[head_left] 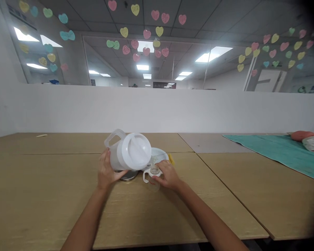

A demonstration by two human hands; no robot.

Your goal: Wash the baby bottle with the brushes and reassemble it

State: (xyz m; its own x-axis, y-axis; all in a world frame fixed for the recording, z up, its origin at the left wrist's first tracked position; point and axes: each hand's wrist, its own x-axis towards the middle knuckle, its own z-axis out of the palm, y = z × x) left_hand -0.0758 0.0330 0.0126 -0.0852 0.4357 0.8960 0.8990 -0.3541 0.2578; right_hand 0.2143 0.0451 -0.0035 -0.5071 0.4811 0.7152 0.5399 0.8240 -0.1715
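A white-lidded plastic pitcher [136, 151] is tilted to the right above the table, its clear handle pointing up and left. My left hand [106, 171] is closed around the pitcher's body from the left and below. Lower and to the right, a clear baby bottle [154, 183] with a white collar and side handle stands open at the top. My right hand [169, 175] grips the bottle from its right side. The pitcher's lid is up and left of the bottle's mouth; I cannot make out any liquid passing between them.
Behind the bottle sits a pale bowl or plate [159, 153], with a yellow item [171, 159] at its right. A round metal disc [129, 176] lies under the pitcher. A green cloth [274, 150] covers the far right, bearing a reddish item [303, 135]. A white partition [146, 111] stands behind the table.
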